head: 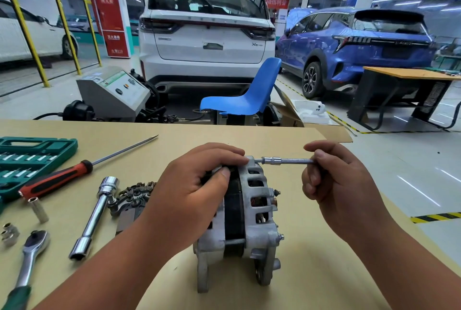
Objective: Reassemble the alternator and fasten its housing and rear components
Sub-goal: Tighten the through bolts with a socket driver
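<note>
The silver alternator (252, 212) stands on edge in the middle of the cardboard-covered table (311, 272), its dark stator band between the two housing halves. My left hand (197, 190) grips its top and left side, fingers curled over the housing. My right hand (329, 175) pinches the end of a thin chrome socket driver (287, 161) that lies level, its socket seated on a through bolt at the top of the rear housing. A rectifier plate (134, 197) lies on the table left of the alternator, partly hidden by my left forearm.
On the left lie a red-handled screwdriver (62, 177), a chrome T-shaped socket wrench (96, 217), a ratchet (30, 257), loose sockets (38, 210) and a green tool case (30, 160). Beyond the table stand a blue chair (252, 92), a grey machine (114, 92) and parked cars.
</note>
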Motion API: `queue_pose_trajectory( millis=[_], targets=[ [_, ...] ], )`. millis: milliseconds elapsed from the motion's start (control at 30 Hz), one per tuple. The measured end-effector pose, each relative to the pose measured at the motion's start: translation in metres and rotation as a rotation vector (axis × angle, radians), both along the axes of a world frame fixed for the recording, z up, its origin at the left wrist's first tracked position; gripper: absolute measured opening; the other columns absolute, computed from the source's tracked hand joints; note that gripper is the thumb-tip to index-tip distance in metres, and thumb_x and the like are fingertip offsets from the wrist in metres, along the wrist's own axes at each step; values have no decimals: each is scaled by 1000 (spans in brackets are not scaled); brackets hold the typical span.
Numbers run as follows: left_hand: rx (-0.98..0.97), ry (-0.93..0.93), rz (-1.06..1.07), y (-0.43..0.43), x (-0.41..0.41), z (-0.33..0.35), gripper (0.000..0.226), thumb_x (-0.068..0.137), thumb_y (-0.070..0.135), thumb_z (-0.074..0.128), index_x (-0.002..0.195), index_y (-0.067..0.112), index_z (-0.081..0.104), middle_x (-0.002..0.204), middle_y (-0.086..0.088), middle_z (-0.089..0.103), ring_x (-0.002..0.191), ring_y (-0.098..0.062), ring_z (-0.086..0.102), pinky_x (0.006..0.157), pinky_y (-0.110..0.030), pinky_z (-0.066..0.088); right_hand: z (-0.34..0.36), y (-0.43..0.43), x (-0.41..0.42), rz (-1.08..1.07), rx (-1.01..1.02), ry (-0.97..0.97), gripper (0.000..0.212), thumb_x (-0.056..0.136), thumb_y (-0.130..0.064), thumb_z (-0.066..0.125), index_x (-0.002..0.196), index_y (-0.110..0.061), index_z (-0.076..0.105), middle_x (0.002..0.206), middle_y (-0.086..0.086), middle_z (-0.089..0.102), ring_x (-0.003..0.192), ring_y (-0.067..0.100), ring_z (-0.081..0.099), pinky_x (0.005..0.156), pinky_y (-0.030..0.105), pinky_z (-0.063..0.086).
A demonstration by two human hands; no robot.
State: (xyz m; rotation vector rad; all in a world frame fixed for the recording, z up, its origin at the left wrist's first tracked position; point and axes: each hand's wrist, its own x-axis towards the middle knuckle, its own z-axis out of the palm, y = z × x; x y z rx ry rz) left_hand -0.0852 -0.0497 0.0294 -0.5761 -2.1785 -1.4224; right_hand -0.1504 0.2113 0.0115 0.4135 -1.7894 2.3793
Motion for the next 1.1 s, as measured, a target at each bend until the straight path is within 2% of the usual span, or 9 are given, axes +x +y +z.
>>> queue_pose_trajectory(
  millis=[500,1100],
  targets=[
    [11,2,-4,0,1,0,38,93,14,52,109,33,81,121,25,74,122,-1,67,97,-11,49,-2,1,-1,-4,22,28,21,97,-21,57,105,-14,76,56,11,50,49,25,48,46,31,43],
    [14,9,-4,1,0,0,38,93,13,52,108,30,83,120,24,75,122,-1,67,95,-10,48,2,0,3,-20,37,35,22,96,-21,57,101,-16,78,54,10,48,48,25,47,45,30,43]
  ],
)
